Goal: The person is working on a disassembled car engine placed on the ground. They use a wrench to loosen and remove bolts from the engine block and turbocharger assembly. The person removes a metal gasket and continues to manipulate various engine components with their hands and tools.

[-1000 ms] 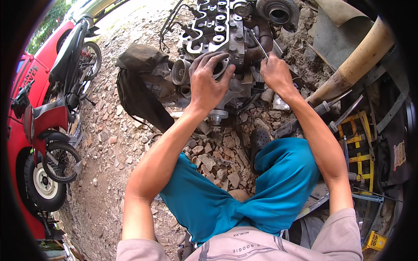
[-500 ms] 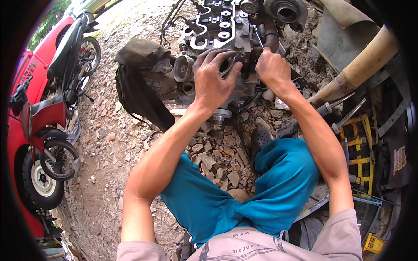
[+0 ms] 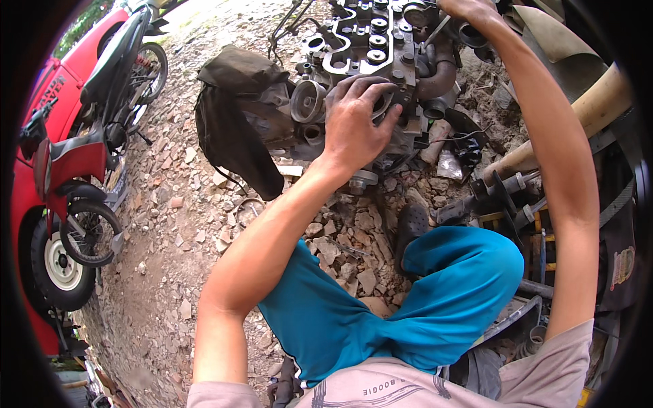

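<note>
The engine (image 3: pixel 401 73) sits toward the right edge of the stony ground (image 3: pixel 180 211). My left hand (image 3: pixel 357 126) rests spread wide on the engine's near end; my right hand (image 3: pixel 473 9), partly cut off, is curled around a metal tool (image 3: pixel 437 31).

Red-and-black motorcycle (image 3: pixel 85 160) beside a red vehicle (image 3: pixel 26 231), stony ground (image 3: pixel 160 224), bamboo pole (image 3: pixel 607 102).

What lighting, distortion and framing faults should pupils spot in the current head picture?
Head view: glare bleaches the stony ground near the top; head view: fisheye distortion bows the red car at left; head view: the top edge crops the right hand.
</note>
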Demonstrator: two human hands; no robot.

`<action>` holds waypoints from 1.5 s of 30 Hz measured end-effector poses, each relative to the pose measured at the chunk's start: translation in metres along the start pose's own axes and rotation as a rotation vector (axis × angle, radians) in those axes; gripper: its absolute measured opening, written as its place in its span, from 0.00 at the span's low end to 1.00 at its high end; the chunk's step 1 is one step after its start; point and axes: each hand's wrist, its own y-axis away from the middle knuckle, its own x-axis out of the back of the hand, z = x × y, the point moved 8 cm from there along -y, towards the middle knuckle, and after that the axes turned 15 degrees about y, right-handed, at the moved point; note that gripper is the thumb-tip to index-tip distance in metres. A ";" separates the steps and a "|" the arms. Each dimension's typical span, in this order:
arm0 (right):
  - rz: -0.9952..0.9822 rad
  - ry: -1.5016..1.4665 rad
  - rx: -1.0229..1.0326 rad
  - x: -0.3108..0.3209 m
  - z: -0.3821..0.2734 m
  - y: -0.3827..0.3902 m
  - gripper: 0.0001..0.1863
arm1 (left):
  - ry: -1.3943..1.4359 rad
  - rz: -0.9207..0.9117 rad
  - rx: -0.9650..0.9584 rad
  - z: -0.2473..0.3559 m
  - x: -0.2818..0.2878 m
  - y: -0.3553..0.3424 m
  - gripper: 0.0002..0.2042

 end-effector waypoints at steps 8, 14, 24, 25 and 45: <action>0.105 0.090 0.006 0.026 -0.005 0.035 0.15 | 0.101 -0.084 -0.076 -0.005 0.004 -0.002 0.19; 0.125 0.081 -0.014 0.013 -0.032 0.112 0.16 | 0.079 -0.137 -0.177 0.006 0.036 0.012 0.17; 0.187 0.174 -0.001 -0.115 -0.019 0.158 0.12 | -0.066 -0.259 -0.112 0.026 0.019 0.025 0.23; 0.195 0.191 -0.003 -0.122 -0.010 0.159 0.12 | -0.022 -0.243 -0.119 0.026 0.015 0.024 0.23; -0.569 -0.321 0.290 -0.291 0.089 0.211 0.13 | -0.260 -0.158 0.495 -0.148 -0.030 0.186 0.16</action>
